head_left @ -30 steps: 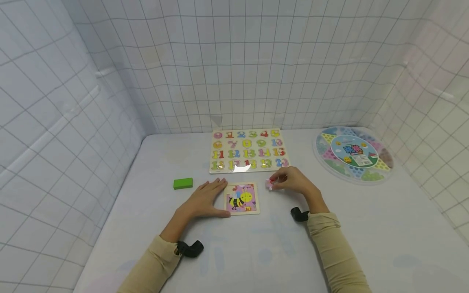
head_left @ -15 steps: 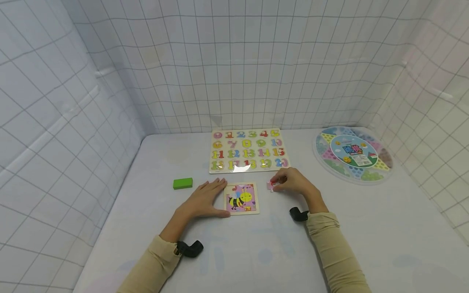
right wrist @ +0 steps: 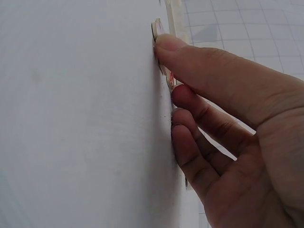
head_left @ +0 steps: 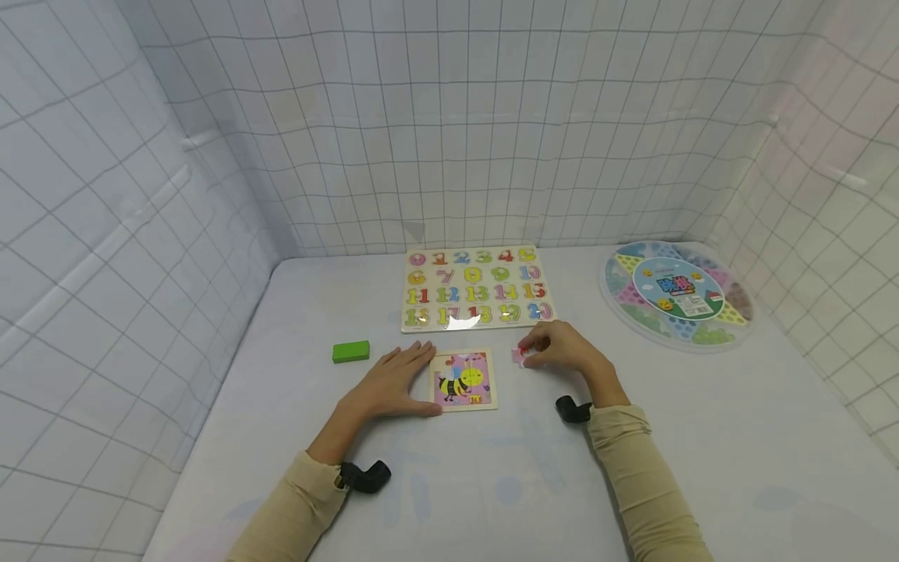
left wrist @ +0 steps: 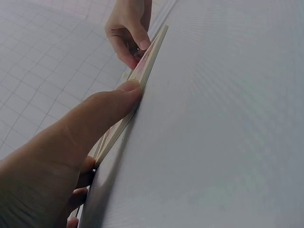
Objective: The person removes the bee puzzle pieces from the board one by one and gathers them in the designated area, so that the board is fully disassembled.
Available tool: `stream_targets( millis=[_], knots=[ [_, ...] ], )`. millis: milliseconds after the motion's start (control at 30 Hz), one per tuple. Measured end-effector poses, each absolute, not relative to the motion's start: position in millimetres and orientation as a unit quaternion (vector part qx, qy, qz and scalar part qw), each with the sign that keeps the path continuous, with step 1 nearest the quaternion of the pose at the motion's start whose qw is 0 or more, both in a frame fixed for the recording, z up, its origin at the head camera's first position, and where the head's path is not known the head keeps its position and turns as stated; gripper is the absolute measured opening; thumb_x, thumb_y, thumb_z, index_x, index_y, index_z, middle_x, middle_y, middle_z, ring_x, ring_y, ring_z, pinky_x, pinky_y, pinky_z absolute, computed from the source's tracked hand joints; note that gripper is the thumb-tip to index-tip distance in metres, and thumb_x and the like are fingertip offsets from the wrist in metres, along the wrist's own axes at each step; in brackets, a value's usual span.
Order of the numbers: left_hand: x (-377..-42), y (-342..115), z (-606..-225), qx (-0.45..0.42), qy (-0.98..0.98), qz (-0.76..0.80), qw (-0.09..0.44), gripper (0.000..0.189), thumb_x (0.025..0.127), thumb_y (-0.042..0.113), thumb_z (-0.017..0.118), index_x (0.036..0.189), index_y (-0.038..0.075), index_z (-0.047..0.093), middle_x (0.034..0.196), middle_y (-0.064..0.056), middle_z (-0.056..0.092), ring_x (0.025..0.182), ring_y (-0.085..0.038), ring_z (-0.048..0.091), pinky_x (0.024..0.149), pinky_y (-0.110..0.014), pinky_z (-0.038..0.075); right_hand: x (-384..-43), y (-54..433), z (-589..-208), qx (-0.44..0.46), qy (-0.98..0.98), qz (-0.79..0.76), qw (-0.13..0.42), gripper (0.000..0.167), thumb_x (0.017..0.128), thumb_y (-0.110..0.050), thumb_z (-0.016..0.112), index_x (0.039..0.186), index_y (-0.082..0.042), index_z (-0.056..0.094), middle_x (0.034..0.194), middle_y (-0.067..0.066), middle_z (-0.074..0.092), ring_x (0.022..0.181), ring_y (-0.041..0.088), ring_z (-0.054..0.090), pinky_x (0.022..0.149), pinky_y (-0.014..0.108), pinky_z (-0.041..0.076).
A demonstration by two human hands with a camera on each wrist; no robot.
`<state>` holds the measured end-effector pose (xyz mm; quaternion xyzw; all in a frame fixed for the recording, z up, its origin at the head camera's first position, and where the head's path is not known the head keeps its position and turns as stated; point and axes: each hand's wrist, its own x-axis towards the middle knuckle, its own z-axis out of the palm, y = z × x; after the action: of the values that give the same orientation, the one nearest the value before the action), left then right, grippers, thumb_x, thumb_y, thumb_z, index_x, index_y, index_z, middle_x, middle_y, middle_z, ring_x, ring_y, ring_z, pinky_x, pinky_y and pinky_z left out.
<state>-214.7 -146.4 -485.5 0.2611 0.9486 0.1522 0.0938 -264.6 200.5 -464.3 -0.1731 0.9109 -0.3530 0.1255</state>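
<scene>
A small square wooden puzzle (head_left: 464, 381) with a bee picture lies flat on the table; pale wood shows at its upper left. My left hand (head_left: 392, 384) is spread along the puzzle's left side, fingers straight. Its thumb (left wrist: 124, 92) presses on the near edge, and the index fingertip is at the far left corner. To the right of the puzzle, my right hand (head_left: 558, 346) pinches a small pink and red puzzle piece (head_left: 518, 356) between thumb and fingers. In the right wrist view the piece (right wrist: 156, 28) stays close along the white tabletop, partly covered by the thumb.
Behind the puzzle lies a number board (head_left: 478, 287) with rows of coloured numerals. A green block (head_left: 350, 352) is left of the left hand. At the back right rests a round game board (head_left: 676, 297) in clear wrap. Grid-patterned walls (head_left: 449, 140) enclose the table.
The pink piece and the right hand's fingertips have shifted very slightly to the right since a second ago. My left hand and the bee puzzle have stayed in place.
</scene>
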Motion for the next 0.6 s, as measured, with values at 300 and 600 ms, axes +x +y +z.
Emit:
stream_targets(
  millis=[300, 600],
  knots=[
    [-214, -144, -485, 0.255, 0.949, 0.16, 0.091, 0.11, 0.072, 0.077, 0.062, 0.156, 0.016, 0.025, 0.163, -0.001, 0.022, 0.153, -0.022, 0.017, 0.126, -0.046, 0.011, -264, 197, -457, -0.17, 0.911, -0.359, 0.113, 0.035, 0.077, -0.022, 0.083, 0.109, -0.011, 0.072, 0.097, 0.004, 0.067, 0.086, 0.019, 0.055, 0.075, 0.029, 0.048],
    [-211, -146, -484, 0.256, 0.951, 0.149, 0.091, 0.11, 0.072, 0.077, 0.063, 0.156, 0.016, 0.025, 0.163, -0.001, 0.023, 0.152, -0.022, 0.017, 0.126, -0.046, 0.013, -258, 179, -452, -0.187, 0.894, -0.39, 0.117, 0.036, 0.075, -0.023, 0.084, 0.107, -0.01, 0.073, 0.092, 0.006, 0.065, 0.082, 0.018, 0.054, 0.071, 0.029, 0.048]
  ],
)
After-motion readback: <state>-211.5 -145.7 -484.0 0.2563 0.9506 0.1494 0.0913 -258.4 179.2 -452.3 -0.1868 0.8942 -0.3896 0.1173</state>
